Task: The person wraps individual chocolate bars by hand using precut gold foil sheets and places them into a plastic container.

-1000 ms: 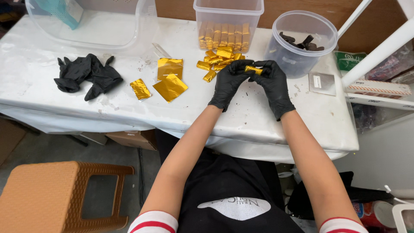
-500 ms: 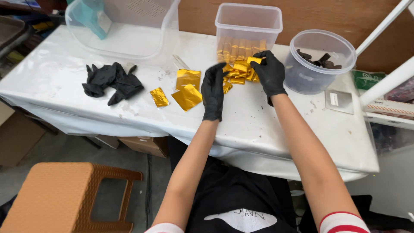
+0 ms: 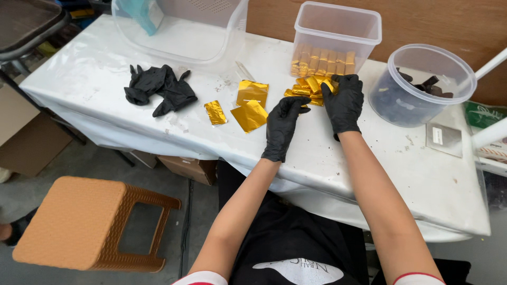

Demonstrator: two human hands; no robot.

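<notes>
White plastic-covered table [image 3: 158, 124] against a wooden wall. Loose gold-wrapped pieces [image 3: 308, 91] are heaped right under the fingers, handy to the clear tub [image 3: 338, 39] of wrapped ones just beyond. Right hand [image 3: 344, 102] curls over the heap, seemingly pinching one piece; left hand [image 3: 282, 124] rests loosely curled, holding nothing, flat foil sheets [image 3: 251, 105] just left of it. Forearms both stretched forward.

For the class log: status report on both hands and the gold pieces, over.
Left hand open, by foil sheets. Right hand setting gold-wrapped piece on pile. Nothing in the way.
</notes>
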